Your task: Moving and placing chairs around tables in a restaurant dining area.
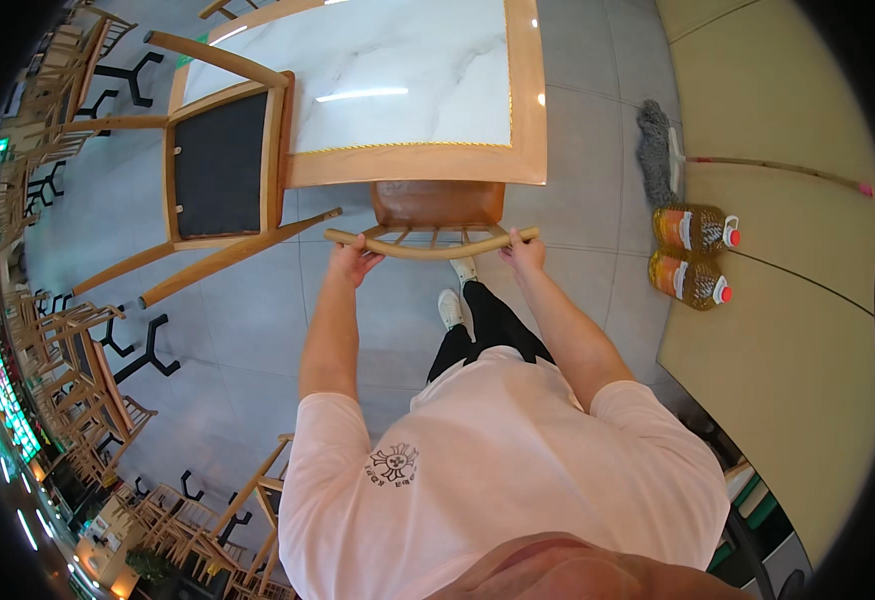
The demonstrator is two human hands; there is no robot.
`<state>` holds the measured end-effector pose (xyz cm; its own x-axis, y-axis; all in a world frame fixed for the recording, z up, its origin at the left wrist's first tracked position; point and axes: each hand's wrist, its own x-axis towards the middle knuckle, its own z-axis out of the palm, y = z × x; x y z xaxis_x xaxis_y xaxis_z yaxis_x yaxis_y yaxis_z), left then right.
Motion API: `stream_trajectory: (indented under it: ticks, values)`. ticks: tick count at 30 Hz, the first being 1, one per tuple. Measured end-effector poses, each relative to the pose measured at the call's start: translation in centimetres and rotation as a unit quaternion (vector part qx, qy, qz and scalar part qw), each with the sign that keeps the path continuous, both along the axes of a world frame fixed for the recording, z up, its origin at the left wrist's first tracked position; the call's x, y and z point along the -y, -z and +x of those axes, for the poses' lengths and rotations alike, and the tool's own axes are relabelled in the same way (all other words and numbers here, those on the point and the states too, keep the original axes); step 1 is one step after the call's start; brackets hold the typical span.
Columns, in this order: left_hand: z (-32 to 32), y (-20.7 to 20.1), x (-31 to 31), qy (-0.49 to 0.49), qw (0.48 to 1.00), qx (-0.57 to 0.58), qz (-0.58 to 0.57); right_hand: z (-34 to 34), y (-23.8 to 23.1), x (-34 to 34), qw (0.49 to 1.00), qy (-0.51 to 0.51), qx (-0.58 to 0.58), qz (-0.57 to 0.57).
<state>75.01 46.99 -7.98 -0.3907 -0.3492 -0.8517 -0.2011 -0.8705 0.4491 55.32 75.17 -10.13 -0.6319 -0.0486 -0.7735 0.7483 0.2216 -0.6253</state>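
Note:
A wooden chair [437,203] with a brown seat stands partly under the table's near edge. My left hand [356,260] is closed round the left end of its curved top rail, and my right hand [524,252] grips the right end. The table [417,165] has a white marbled top with a wooden border. Upturned against its left side is another wooden chair [223,165], its dark underside facing me and its legs sticking out.
Two large oil bottles [692,230] with red caps stand on the floor by the right wall. A grey mop [655,150] leans there, farther off. More tables and stacked chairs [87,370] line the left side. Grey floor tiles [247,330] lie around my feet.

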Motion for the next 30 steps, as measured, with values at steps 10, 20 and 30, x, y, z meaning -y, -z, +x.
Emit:
stream_trajectory:
  ticks: [10, 20, 30]
  values:
    - [0.9, -0.2, -3.2, 0.014, 0.976, 0.137, -0.171, -0.9, -2.3, 1.0, 0.997, -0.010, 0.077, -0.026]
    - [15.9, 0.4, -14.1, 0.047, 0.966, 0.227, -0.112, -2.6, 0.8, -1.4, 0.991, -0.115, 0.069, 0.027]
    - [31.2, 3.4, -20.2, 0.449, 0.751, 0.331, -0.352, -2.1, -2.6, -0.7, 0.977, -0.169, 0.045, 0.123]
